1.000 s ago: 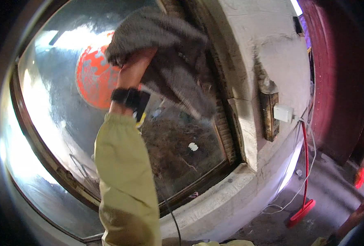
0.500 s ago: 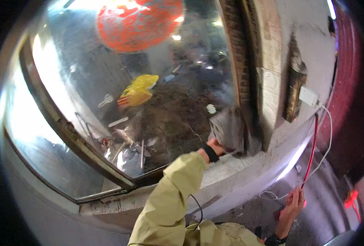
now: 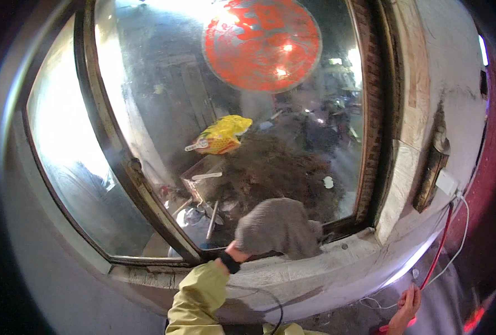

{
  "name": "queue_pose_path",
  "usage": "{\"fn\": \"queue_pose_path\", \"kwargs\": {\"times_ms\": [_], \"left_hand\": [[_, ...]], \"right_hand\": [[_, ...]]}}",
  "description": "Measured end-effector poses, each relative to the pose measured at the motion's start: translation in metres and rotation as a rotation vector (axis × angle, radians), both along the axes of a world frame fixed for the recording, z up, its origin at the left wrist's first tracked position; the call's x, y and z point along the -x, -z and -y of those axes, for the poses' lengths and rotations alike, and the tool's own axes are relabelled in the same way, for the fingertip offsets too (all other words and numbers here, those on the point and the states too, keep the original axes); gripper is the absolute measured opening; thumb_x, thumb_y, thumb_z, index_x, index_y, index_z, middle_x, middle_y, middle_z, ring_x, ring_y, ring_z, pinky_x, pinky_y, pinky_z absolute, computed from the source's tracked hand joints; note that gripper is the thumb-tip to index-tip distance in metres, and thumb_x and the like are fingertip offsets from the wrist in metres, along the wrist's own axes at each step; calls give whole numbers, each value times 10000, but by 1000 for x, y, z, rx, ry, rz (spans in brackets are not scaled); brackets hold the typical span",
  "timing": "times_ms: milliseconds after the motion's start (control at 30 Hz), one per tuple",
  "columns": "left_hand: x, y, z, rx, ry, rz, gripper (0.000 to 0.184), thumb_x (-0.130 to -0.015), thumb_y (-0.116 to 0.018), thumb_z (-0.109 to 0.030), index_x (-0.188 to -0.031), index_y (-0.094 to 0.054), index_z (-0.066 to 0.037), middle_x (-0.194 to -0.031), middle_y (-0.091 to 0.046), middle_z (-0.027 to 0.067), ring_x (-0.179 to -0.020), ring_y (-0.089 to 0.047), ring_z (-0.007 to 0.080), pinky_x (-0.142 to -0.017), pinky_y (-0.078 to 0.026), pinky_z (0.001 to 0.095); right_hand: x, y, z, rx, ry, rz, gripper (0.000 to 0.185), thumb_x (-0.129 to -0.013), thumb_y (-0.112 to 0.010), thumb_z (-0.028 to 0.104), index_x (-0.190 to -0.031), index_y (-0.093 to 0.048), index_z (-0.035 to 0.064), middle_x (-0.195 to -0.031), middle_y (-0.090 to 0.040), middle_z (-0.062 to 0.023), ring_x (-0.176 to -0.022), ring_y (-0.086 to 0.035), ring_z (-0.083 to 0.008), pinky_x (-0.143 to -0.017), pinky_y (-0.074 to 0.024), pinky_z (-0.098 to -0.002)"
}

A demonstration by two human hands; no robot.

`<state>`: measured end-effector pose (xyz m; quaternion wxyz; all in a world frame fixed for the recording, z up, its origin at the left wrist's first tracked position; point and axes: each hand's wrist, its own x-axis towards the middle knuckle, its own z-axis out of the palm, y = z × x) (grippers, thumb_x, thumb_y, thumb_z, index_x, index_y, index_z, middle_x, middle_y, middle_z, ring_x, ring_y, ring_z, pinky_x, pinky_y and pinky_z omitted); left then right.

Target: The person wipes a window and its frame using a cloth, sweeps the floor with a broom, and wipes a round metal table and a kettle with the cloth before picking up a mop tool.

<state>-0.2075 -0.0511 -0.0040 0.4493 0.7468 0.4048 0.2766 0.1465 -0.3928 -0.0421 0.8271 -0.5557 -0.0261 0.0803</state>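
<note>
My left hand [image 3: 237,252], with a black band at the wrist, is closed on a grey cloth [image 3: 276,228]. The cloth covers most of the fingers and lies against the lower part of the window glass [image 3: 164,128], just above the sill. At the lower right, my right hand [image 3: 408,304] has its fingers curled together. A red cord [image 3: 439,251] and a thin white cable [image 3: 451,265] run down to beside it. Whether either is in the grip, I cannot make out.
A round red sticker [image 3: 262,44] is on the glass. Behind it lie a yellow bag [image 3: 223,134] and scattered litter. The white sill [image 3: 292,268] runs below the frame. A white plug [image 3: 446,182] sits on the right wall, and a dark cable [image 3: 276,298] hangs near my sleeve.
My left hand and the cloth have moved left along the bottom of the window, away from its right corner. The view has shifted, and my right hand sits lower in it.
</note>
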Motion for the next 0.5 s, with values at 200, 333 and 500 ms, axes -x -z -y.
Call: {"fn": "queue_pose_path", "kwargs": {"times_ms": [200,333,500], "left_hand": [[80,-78,-4,-419,-286,-150,341,-868,-452,-188,-1177,-479,-47,-1141,-532,104,-1056,-494,223,-935,-359,332],[109,-190,-3,-1093,-393,-644,362,-848,-505,-189,-1183,-477,-54,-1114,-547,103,-1030,-510,225,-910,-378,310],[-21,-268,13,-856,-305,307,323,-883,-451,-190,-1160,-497,-31,-1104,-553,114,-1029,-509,226,-893,-380,288]], "right_hand": [[4,-16,-50,127,-326,310,149,-858,-524,193,-763,-531,79,-587,-378,50,-530,-326,-34,-472,-250,-191],[10,-11,-108,429,-409,631,200,-812,-551,169,-678,-510,27,-616,-471,-42,-550,-416,-103,-504,-338,-274],[39,-32,-180,316,-388,1067,101,-748,-625,141,-731,-584,51,-687,-517,-63,-653,-490,-217,-629,-387,-322]]}}
